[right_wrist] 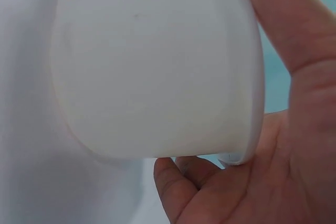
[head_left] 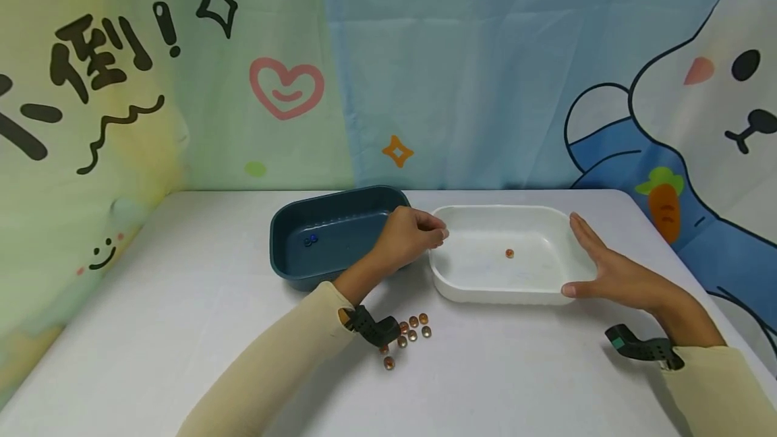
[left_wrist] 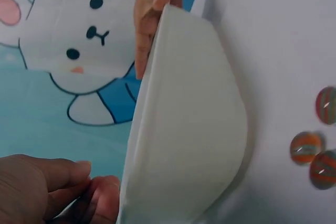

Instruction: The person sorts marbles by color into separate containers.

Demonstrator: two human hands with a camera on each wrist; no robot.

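**Two trays, scattered glass beads, both hands at the white tray**

Far left: dark blue tray [head_left: 328, 255] on the white tabletop [head_left: 522, 376]; a couple of blue beads [head_left: 313, 239] lie together on its floor, left of centre. My left forearm crosses near its front right corner; black wrist camera [head_left: 378, 330] on that wrist. Amber beads [head_left: 413, 336] in a loose cluster on the tabletop beside it, a few partly behind the device; close up, some show coloured stripes.

Left hand [head_left: 409, 238] at the white tray's left rim, thumb and fingers bent and drawn together; cannot tell whether anything sits between the tips.

White tray [head_left: 473, 272] next, right of the blue one. One amber bead [head_left: 509, 253] on its floor, near the middle.

Right hand [head_left: 619, 278] grasps the white tray's right end, thumb at the near corner, fingers at the far one.
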